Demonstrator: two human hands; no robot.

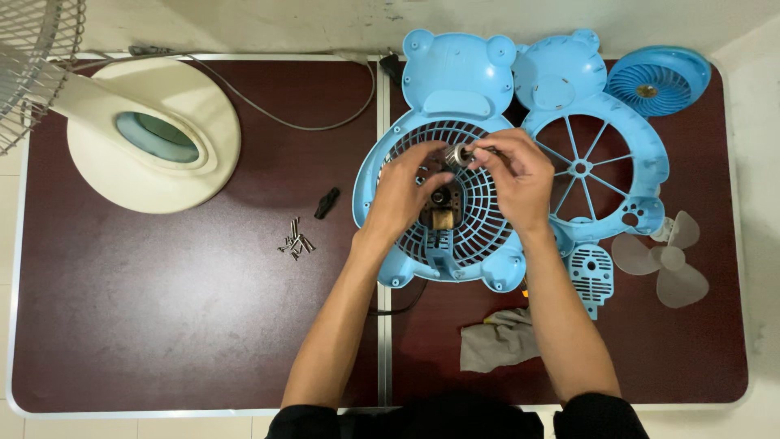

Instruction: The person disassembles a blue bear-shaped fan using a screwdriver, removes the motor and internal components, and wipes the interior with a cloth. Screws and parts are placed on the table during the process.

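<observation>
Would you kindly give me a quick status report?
Left hand and right hand pinch small silver metal cylinder. Over blue bear-shaped plastic fan grille. Nothing obstructing.

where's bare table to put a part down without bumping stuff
The widest bare patch of dark red table is front left, below the small pile of metal screws. A smaller one lies right of the grey rag. Around the blue bear-shaped fan grille it is crowded.

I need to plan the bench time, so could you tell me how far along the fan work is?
Done: the blue front grille, blade and screws lie loose on the table. In hand: both hands hold a small metal cylinder over the rear housing. Left: every part remains separate.
</observation>
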